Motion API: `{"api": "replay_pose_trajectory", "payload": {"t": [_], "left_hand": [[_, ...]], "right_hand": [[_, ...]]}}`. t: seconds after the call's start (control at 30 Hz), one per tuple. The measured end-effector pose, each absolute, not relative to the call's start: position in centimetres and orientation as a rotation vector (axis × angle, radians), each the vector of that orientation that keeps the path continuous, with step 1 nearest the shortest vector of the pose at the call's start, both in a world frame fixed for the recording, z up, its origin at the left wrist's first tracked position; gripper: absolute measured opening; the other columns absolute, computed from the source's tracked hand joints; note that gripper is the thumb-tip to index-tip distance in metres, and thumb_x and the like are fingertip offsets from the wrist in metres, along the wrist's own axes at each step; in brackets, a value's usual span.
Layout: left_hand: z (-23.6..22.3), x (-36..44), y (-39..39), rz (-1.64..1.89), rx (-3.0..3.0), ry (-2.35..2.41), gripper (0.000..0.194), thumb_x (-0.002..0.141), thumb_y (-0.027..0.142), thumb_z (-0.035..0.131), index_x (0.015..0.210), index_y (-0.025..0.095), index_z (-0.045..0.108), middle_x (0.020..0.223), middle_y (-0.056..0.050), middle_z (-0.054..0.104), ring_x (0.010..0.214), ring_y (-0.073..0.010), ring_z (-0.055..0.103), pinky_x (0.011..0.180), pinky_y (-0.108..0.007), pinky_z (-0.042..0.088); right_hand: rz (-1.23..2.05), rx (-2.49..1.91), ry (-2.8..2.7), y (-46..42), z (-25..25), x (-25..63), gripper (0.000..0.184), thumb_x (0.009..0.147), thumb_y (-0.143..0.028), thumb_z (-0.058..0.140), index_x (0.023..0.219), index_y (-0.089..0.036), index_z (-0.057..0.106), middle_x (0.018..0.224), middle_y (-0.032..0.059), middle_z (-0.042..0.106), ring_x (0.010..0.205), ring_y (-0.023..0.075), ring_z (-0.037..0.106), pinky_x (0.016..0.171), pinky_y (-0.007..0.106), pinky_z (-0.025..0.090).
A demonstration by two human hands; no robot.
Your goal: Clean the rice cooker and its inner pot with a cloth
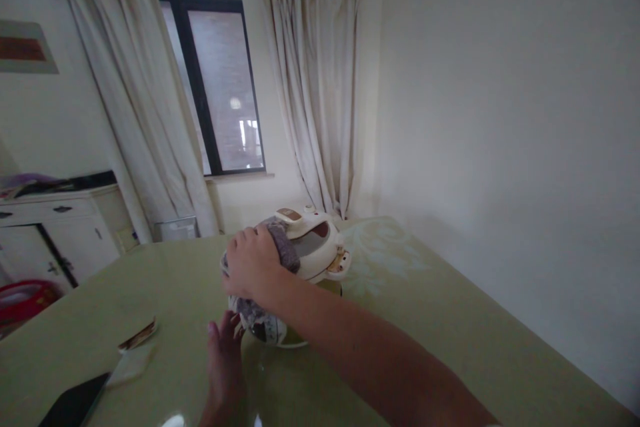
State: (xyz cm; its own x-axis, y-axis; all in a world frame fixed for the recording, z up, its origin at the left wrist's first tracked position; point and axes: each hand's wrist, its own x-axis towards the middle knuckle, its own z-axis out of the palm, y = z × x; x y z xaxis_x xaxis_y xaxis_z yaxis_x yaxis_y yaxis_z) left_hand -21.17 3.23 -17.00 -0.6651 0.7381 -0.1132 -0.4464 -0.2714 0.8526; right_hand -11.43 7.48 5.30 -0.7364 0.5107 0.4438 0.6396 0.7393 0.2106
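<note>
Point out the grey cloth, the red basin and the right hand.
Grey cloth (286, 248): head view, the part beside the right hand's fingers.
Red basin (24, 313): head view, its outer side.
Right hand (254, 263): head view, back of the hand.

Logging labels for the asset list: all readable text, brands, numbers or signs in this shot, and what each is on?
No text can be read.
White appliance: brown patch on top and small marks on the end panel, too small and blurred to read.
Lower side: dark and light pattern, cannot tell if any is lettering.
Wall panel: no legible writing.
</note>
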Motion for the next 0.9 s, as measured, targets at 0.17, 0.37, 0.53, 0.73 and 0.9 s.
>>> {"api": "replay_pose_trajectory", "payload": {"t": [0.17, 0.37, 0.53, 0.73, 0.9], "left_hand": [[-17.7, -21.7, 3.3, 1.919, 0.408, 1.189, 0.069, 0.078, 0.089, 0.054, 0.102, 0.029, 0.078, 0.116, -0.008, 0.078, 0.134, -0.0357, 0.061, 0.118, -0.055, 0.045], [-15.8, -20.7, 2.2, 1.954, 0.528, 1.121, 0.070, 0.082, 0.087, 0.053, 0.108, 0.028, 0.079, 0.127, -0.007, 0.076, 0.133, -0.0334, 0.060, 0.122, -0.055, 0.038], [-14.5, -19.9, 1.8, 1.958, 0.620, 1.119, 0.071, 0.082, 0.087, 0.055, 0.116, 0.030, 0.077, 0.132, -0.007, 0.074, 0.131, -0.0332, 0.060, 0.118, -0.054, 0.039], [-15.0, -19.9, 2.4, 1.962, 0.630, 1.146, 0.075, 0.081, 0.087, 0.056, 0.121, 0.027, 0.075, 0.131, -0.009, 0.074, 0.128, -0.0337, 0.062, 0.115, -0.055, 0.042], [-16.5, -19.5, 2.8, 1.983, 0.763, 1.294, 0.084, 0.084, 0.086, 0.053, 0.141, 0.026, 0.065, 0.148, -0.011, 0.066, 0.139, -0.0373, 0.058, 0.116, -0.055, 0.048]], "right_hand": [[-0.682, -0.417, -2.588, 4.9, 0.2, -8.2, 0.040, 0.099, -0.044, 0.064, 0.121, -0.011, 0.069, 0.138, 0.0159, 0.068, 0.136, 0.0287, 0.051, 0.121, 0.048, 0.033], [-0.466, -0.553, -2.434, 6.5, 1.8, -0.7, 0.068, 0.096, -0.059, 0.066, 0.151, -0.019, 0.054, 0.155, 0.0119, 0.058, 0.142, 0.0300, 0.048, 0.120, 0.050, 0.035], [0.007, -0.912, -2.300, 11.7, 4.7, 4.6, 0.053, 0.100, -0.054, 0.066, 0.139, -0.019, 0.066, 0.140, 0.0108, 0.069, 0.130, 0.0262, 0.062, 0.115, 0.042, 0.044], [-0.141, -1.154, -2.059, 9.6, 2.1, 3.9, 0.053, 0.105, -0.045, 0.053, 0.148, -0.015, 0.062, 0.149, 0.0145, 0.064, 0.139, 0.0324, 0.055, 0.121, 0.051, 0.038], [-0.558, -0.795, -2.122, 4.0, -5.5, -0.4, 0.086, 0.101, -0.065, 0.052, 0.169, -0.017, 0.032, 0.174, 0.0123, 0.036, 0.159, 0.0313, 0.031, 0.131, 0.052, 0.021]]}}
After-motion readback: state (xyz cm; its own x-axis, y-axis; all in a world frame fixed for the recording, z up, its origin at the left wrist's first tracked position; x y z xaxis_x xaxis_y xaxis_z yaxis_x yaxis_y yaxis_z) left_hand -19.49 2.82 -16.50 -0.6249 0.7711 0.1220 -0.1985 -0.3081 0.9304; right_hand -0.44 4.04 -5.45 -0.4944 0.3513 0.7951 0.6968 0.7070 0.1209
